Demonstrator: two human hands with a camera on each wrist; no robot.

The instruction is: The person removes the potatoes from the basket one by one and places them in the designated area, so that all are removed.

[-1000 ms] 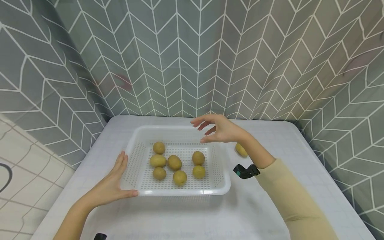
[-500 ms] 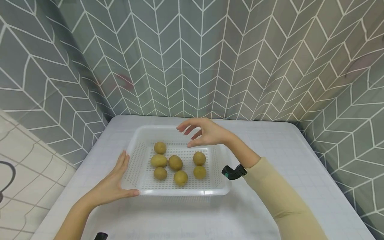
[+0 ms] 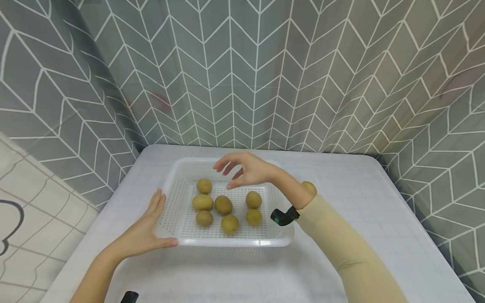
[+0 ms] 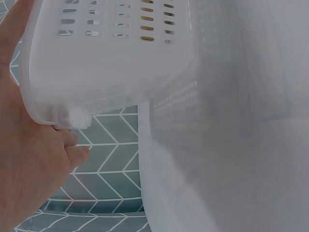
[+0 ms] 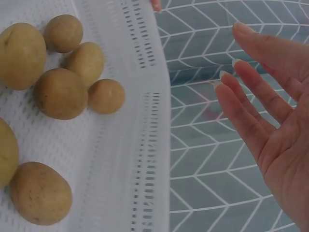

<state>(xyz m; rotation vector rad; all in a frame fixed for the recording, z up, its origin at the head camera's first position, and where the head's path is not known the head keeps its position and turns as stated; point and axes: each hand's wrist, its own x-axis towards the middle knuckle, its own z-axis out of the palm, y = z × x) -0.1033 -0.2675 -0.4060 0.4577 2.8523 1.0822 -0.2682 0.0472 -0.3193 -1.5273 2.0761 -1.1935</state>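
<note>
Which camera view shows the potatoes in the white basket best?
The head view: all seven potatoes in the basket are visible. The right wrist view shows them close but cropped. The left wrist view shows only the basket's underside.

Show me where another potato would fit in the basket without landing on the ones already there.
The white perforated basket has a bare floor strip along its left wall, by the left hand, and another along the far wall under the right hand. The middle is crowded: seven potatoes sit clustered there. One more potato lies outside, on the table.
</note>
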